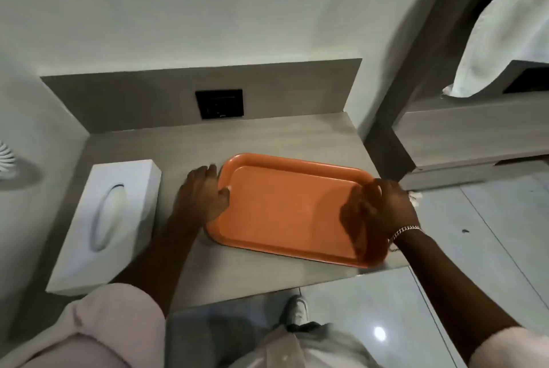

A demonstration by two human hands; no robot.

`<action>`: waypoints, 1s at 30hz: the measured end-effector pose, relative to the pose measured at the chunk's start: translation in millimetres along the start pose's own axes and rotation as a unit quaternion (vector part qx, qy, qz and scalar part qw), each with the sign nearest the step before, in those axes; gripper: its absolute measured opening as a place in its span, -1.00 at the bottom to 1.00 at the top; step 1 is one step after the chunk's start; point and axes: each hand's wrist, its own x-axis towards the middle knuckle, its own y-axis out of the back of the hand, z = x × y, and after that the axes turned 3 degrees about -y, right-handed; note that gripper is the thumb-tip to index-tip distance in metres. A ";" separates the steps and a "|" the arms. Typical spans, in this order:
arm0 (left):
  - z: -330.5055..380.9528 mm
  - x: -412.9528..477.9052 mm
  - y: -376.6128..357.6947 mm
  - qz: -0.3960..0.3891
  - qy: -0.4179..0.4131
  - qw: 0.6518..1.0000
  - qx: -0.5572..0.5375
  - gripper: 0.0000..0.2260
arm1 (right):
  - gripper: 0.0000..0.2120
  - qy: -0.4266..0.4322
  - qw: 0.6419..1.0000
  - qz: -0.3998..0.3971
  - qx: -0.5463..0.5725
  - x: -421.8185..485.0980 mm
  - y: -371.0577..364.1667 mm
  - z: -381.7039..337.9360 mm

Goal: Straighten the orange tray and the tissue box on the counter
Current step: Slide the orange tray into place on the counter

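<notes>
An empty orange tray (285, 207) lies on the grey wood-look counter (267, 135), skewed so its right end points toward the counter's front right corner. My left hand (205, 192) grips the tray's left rim, thumb over the edge. At the tray's right end my right hand (380, 210) holds the rim; it wears a bracelet and is motion-blurred. The white tissue box (107, 222) sits at the left of the counter, apart from the tray, its oval opening facing up and its long side running at a slant toward me.
A black wall socket (219, 103) is set in the backsplash behind the tray. The counter ends just right of the tray, with tiled floor (475, 248) beyond. A white towel (502, 25) hangs at the upper right. My shoe (295, 309) is below the counter edge.
</notes>
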 end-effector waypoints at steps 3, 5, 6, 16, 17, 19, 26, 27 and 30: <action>5.5 4.1 -10.7 0.006 0.065 0.994 -0.084 -0.44 | -0.47 -0.069 0.997 -0.040 0.003 5.9 -5.1 7.3; 8.1 3.5 -13.7 0.018 0.087 0.988 -0.126 -0.49 | -0.57 -0.089 0.995 -0.048 0.012 6.7 -9.0 8.1; 9.3 3.6 -14.6 0.027 0.093 0.985 -0.145 -0.51 | -0.65 -0.095 0.995 -0.038 0.020 8.3 -10.8 9.0; -5.8 9.9 -14.1 0.060 0.166 0.922 -0.344 -0.75 | -0.89 -0.108 0.991 0.034 0.065 26.4 -6.2 6.4; -9.7 13.8 -14.4 0.065 0.169 0.918 -0.353 -0.72 | -0.90 -0.097 0.992 0.038 0.066 32.8 -3.7 3.5; -15.5 21.8 -12.1 0.072 0.167 0.917 -0.355 -0.67 | -0.92 -0.069 0.995 0.035 0.061 49.3 0.8 -4.6; -26.0 54.7 1.8 0.107 0.162 0.922 -0.335 -0.65 | -0.87 -0.014 0.999 0.007 0.033 117.9 -0.4 -36.4; -28.8 59.7 1.9 0.109 0.161 0.923 -0.331 -0.65 | -0.86 -0.011 1.000 0.004 0.027 126.6 -1.6 -40.4; -34.7 71.2 -0.6 0.110 0.172 0.924 -0.322 -0.64 | -0.85 -0.008 1.000 -0.008 0.009 146.2 -6.5 -50.4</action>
